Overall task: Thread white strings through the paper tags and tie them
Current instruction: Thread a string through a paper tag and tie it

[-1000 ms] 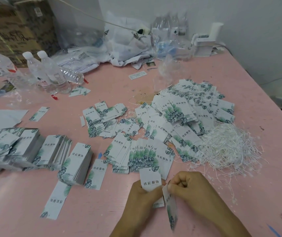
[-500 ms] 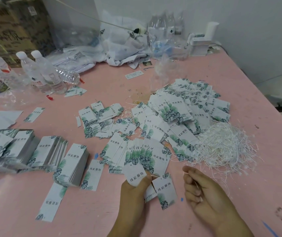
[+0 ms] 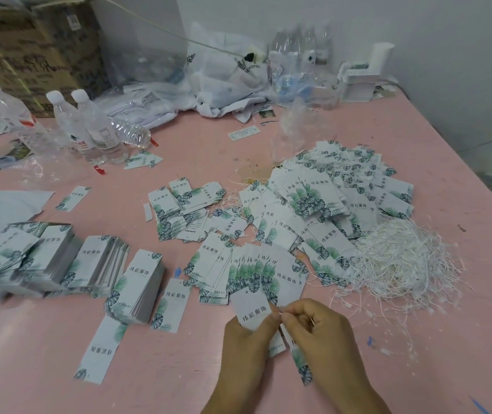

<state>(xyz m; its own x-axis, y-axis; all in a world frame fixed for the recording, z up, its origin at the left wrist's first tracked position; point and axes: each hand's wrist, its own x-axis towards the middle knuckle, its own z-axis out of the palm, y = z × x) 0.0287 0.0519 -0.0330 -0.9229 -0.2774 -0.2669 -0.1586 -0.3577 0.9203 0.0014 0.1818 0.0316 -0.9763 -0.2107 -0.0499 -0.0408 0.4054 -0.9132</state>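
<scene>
My left hand [image 3: 247,339] grips a few white paper tags [image 3: 252,309] with green leaf print, fanned upward near the table's front edge. My right hand [image 3: 319,327] sits right against them and pinches a thin white string [image 3: 313,319] at the tags' top corner; a second tag [image 3: 301,363] hangs below, partly hidden by that hand. A loose heap of white strings [image 3: 400,261] lies to the right. Strung tags [image 3: 337,198] pile up behind it, and a fanned row of tags [image 3: 256,270] lies just beyond my hands.
Stacks of tags [image 3: 98,261] stand at the left on the pink table [image 3: 447,339]. Water bottles [image 3: 89,130], a cardboard box [image 3: 29,55] and plastic bags [image 3: 227,82] line the back. Single tags [image 3: 101,348] lie at the front left.
My right hand, which was apart from the tags half a second ago, has come back to the left hand with a string pinched at the tags' corner.
</scene>
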